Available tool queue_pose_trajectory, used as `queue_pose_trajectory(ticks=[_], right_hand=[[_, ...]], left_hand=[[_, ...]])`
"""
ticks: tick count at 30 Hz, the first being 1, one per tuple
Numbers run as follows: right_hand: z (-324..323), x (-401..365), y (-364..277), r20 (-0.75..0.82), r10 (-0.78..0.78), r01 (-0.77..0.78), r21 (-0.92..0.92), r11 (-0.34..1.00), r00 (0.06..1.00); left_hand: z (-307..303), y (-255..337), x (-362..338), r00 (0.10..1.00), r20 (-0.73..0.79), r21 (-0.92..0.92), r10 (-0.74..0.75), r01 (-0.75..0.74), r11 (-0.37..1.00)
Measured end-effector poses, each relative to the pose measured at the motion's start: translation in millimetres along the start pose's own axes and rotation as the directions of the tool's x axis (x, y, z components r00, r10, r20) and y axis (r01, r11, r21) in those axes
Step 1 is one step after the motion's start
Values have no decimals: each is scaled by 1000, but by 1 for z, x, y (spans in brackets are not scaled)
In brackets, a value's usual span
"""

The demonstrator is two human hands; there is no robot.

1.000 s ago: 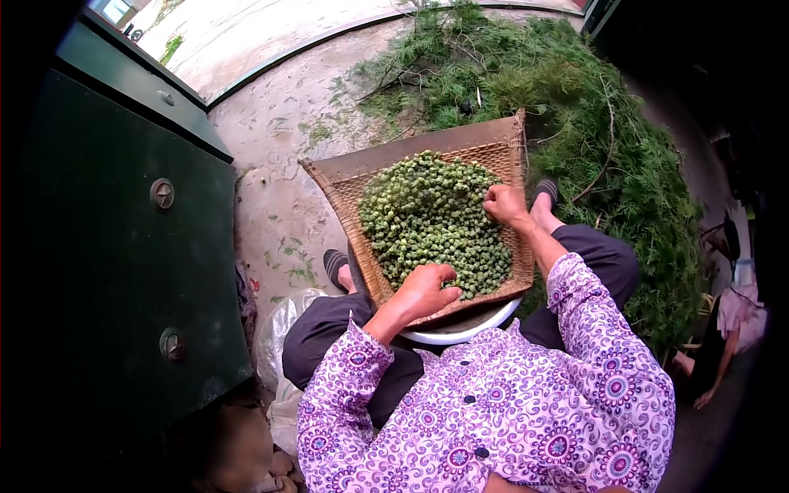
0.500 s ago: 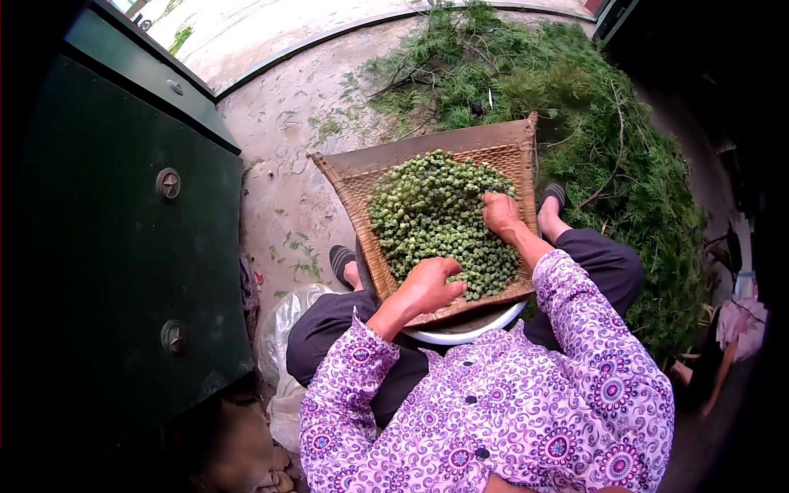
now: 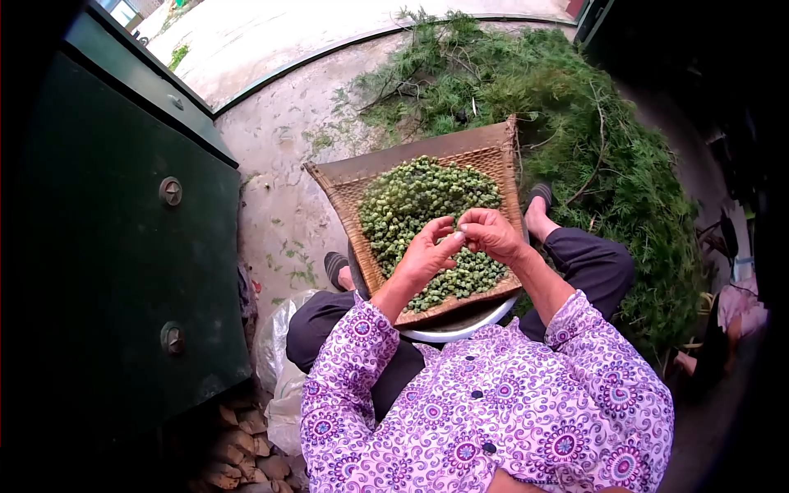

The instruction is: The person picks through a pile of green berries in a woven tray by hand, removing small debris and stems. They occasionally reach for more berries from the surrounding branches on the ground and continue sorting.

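A woven basket tray [image 3: 337,187] rests over a white-rimmed basin [image 3: 460,333] between the person's knees. Small round green berries or cones [image 3: 411,193] are heaped on it. Above the heap, my left hand [image 3: 426,256] and my right hand [image 3: 491,233] meet at the fingertips. The thumb and fingers of each are pinched together, and whatever lies between them is too small to make out.
Cut green branches [image 3: 567,107] cover the floor ahead and to the right. A dark green metal door [image 3: 131,238] stands at the left. A clear plastic bag [image 3: 283,345] lies beside the left knee, near stacked brown pieces [image 3: 246,444].
My right hand has moved left and down from the heap's right side to meet my left hand. My left hand has risen slightly, its fingers now closing by the right fingertips.
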State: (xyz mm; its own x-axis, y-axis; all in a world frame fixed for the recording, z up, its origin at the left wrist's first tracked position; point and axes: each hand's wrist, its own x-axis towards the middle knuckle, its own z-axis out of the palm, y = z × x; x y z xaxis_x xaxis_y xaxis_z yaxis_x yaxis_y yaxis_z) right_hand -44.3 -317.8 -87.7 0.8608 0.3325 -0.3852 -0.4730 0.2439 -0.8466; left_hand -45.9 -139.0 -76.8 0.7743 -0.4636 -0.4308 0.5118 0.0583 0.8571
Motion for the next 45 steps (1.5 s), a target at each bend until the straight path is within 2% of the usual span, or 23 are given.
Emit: queue_pose_trajectory(ticks=[2,3,5,7,12,14,16,18,20,21,24,25,27,28,30,32,33,34,36,37,42,44,45], right_hand=[[11,-5,-5,28,-77,81,-160,984,997],[15,-7,-6,28,-80,84,-162,983,996],[21,-9,-7,-36,-146,129,-294,947,989],[24,-12,-9,-77,-163,133,-302,944,984],[16,-11,-6,-196,-243,186,-270,945,950],[-3,-13,-20,-319,-272,195,-254,947,908],[-43,-13,-34,-412,-437,318,-327,890,799],[-108,-2,-33,-481,-669,341,-602,722,567],[-157,-12,-32,-482,-744,-91,-861,501,463],[-160,-18,-33,-528,-706,-206,-845,494,473],[-151,-16,-14,-579,-624,-230,-802,551,524],[-146,-10,-1,-535,-617,-173,-819,548,577],[-148,8,32,-530,-490,-175,-782,598,692],[-148,18,42,-473,-489,-230,-849,477,733],[-141,37,58,-503,-424,-264,-821,505,753],[-133,52,63,-408,-505,-263,-905,336,761],[-114,52,50,-423,-461,-337,-905,259,780],[-105,57,46,-422,-456,-336,-905,259,784],[-95,65,43,-463,-391,-494,-869,25,795],[-94,68,42,-479,-340,-515,-857,-19,809],[-117,77,64,-489,-348,-539,-841,-58,800],[-115,68,68,-370,-336,-403,-914,-32,866],[-112,59,70,-319,-464,-331,-942,57,827]], left_hand=[[0,3,1,986,158,-263,-46,86,961],[2,5,-1,992,123,-287,-32,66,955],[0,0,0,995,96,-302,-10,38,953],[-2,-5,3,999,46,-365,16,2,931],[-9,-10,1,998,68,-346,-8,30,938],[-11,-12,1,997,-12,-234,-75,70,970],[-16,-13,2,991,-76,-168,-108,94,981],[-17,-10,-3,975,-156,-80,-155,144,986],[-18,-11,-3,970,-184,-26,-160,158,987],[-20,-14,0,978,-185,18,-93,98,995],[-21,-22,2,979,-178,28,-94,101,995],[-20,-23,1,983,-156,43,-92,100,994],[-15,-20,-2,985,-134,43,-113,119,992],[-14,-19,-3,985,-112,39,-130,135,990],[-15,-27,-1,988,-113,61,-109,116,991],[-13,-24,-5,984,-150,2,-95,97,995],[-13,-20,-6,981,-157,12,-116,119,993],[-13,-20,-6,980,-161,9,-121,124,992],[-15,-21,-5,981,-153,27,-116,121,992],[-15,-21,-5,979,-157,33,-133,140,990],[-19,-19,-4,979,-151,11,-140,144,990],[-20,-18,-5,981,-129,48,-144,151,987],[-20,-19,-5,982,-128,52,-138,145,988]])
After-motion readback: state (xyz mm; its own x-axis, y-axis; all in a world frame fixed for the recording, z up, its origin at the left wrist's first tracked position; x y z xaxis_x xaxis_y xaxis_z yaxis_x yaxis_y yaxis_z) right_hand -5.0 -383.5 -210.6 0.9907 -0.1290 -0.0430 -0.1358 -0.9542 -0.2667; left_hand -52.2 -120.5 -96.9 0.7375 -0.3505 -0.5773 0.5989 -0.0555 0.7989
